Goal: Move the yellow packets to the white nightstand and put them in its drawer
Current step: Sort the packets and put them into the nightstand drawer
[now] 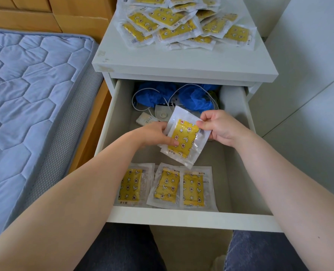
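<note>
Both hands meet over the middle of the open drawer, and together they hold a yellow packet in its clear wrapper. The left hand grips the packet's lower left side, with the thumb laid on the front and the fingers hidden behind. The right hand pinches the upper right edge between thumb and curled fingers. The packet is tilted, its top corner leaning away and to the left. A second wrapper edge shows just behind it, though whether that is another packet cannot be told.

Below the held packet, at the front of the drawer, three packets lie flat in a row against the front wall. The middle one is slightly askew and overlaps its right neighbour. At the back of the drawer sits crumpled blue material with a white cord looped over and beside it. A small white pack lies near the left hand.

On top of the white nightstand, toward its far edge, a loose heap of packets lies overlapping. The front strip of the top is bare.

To the left of the nightstand is a blue quilted mattress on a wooden bed frame. The person's legs in dark trousers show at the bottom edge, under the drawer front.
</note>
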`<state>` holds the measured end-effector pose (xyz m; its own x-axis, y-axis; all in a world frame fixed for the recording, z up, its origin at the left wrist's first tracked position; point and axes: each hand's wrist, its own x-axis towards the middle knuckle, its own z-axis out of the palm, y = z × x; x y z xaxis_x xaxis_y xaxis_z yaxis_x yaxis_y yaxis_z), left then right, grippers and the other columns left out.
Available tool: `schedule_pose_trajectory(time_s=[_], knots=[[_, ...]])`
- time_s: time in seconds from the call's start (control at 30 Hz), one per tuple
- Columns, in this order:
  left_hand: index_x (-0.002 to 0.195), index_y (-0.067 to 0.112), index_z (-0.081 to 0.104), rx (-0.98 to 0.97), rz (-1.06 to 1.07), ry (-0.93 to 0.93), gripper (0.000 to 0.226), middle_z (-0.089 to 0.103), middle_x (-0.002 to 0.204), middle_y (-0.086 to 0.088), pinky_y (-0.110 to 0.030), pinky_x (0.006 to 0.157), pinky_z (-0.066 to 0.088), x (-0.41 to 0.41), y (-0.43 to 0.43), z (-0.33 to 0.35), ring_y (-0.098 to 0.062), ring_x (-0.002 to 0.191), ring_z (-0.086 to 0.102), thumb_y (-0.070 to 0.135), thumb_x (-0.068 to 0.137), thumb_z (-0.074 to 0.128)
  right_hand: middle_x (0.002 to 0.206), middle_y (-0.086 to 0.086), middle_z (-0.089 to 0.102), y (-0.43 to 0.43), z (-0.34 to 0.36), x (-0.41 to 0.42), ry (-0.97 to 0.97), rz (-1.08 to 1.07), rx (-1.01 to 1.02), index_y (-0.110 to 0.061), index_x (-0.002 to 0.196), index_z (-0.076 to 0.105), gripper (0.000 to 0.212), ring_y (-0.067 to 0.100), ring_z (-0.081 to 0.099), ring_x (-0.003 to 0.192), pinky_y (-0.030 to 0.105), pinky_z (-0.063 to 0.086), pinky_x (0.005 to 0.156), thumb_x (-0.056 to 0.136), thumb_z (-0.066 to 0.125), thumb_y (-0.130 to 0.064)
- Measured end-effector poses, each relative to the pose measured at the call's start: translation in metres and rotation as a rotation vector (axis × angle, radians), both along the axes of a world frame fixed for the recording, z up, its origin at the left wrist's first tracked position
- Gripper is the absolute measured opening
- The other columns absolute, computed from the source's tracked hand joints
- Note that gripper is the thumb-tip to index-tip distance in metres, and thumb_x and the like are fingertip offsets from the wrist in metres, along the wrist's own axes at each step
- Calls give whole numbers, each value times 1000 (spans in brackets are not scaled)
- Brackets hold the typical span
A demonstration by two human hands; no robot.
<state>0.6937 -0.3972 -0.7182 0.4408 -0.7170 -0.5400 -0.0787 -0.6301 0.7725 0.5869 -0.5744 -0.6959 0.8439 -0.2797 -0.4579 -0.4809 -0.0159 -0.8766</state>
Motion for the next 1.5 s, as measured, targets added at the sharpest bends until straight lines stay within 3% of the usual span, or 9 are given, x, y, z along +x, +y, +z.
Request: schedule_pose_trajectory(time_s=[0.13, 0.23, 0.43, 0.67, 0.8, 0.9, 1.0, 1.13, 1.5], knots=[[118, 15, 65, 7, -14, -92, 33, 70, 110, -1, -37, 91, 54, 1, 0, 0, -17, 99, 68, 23, 87, 68, 91, 9, 70, -5, -2, -2, 35, 152, -545, -12, 77, 61, 14, 23, 68, 87, 41, 57, 78, 90, 63, -18], [109, 16, 67, 38, -112, -216, 24, 70, 108, 1, -27, 86, 52, -4, -4, 4, -14, 97, 66, 26, 88, 67, 103, -2, 70, -1, 1, -4, -2, 224, -450, -15, 109, 64, 23, 12, 68, 92, 31, 54, 84, 88, 65, -24], [104, 10, 70, 57, -200, -277, 21, 72, 101, -4, -37, 88, 53, -14, -8, 2, -21, 95, 67, 25, 89, 66, 92, 0, 70, 3, -3, 0, 25, 312, -400, -19, 94, 63, 23, 15, 70, 84, 37, 59, 77, 78, 75, -8], [134, 21, 50, 254, -441, -311, 50, 61, 122, 3, -27, 90, 44, -19, -5, -6, -16, 107, 59, 40, 90, 63, 95, 13, 65, -5, -9, -3, 348, 498, -772, -16, 84, 57, 18, 24, 62, 79, 32, 51, 65, 79, 74, -13], [139, 22, 45, 349, -477, -354, 51, 56, 131, 0, -26, 91, 38, -17, -4, -14, -18, 114, 54, 36, 93, 59, 110, 9, 65, 18, -17, -11, 612, 887, -938, -8, 124, 58, 50, 23, 64, 89, 30, 51, 66, 78, 75, -17], [140, 24, 45, 399, -553, -329, 51, 55, 134, -1, -30, 95, 41, -21, -9, -18, -19, 112, 57, 37, 92, 60, 121, 10, 62, 31, -29, -16, 723, 1038, -1001, -6, 129, 55, 52, 25, 64, 101, 27, 49, 59, 82, 72, -19], [139, 23, 46, 470, -660, -329, 54, 52, 136, -1, -31, 98, 39, -24, -10, -22, -21, 119, 52, 38, 91, 62, 128, 9, 59, 38, -38, -18, 808, 1118, -1053, -5, 131, 53, 58, 24, 61, 102, 32, 49, 77, 82, 73, -28], [140, 21, 46, 523, -723, -338, 55, 50, 139, -1, -34, 104, 38, -22, -9, -23, -21, 124, 49, 39, 90, 62, 134, 9, 54, 38, -41, -17, 772, 1095, -1100, -5, 138, 43, 75, 26, 58, 114, 32, 48, 85, 77, 77, -34], [132, 15, 55, 576, -768, -376, 48, 56, 134, -1, -37, 104, 40, -18, -8, -19, -21, 121, 52, 38, 91, 62, 119, 8, 60, 35, -44, -18, 554, 1071, -1050, -8, 124, 57, 59, 24, 60, 101, 33, 51, 82, 76, 76, -38]])
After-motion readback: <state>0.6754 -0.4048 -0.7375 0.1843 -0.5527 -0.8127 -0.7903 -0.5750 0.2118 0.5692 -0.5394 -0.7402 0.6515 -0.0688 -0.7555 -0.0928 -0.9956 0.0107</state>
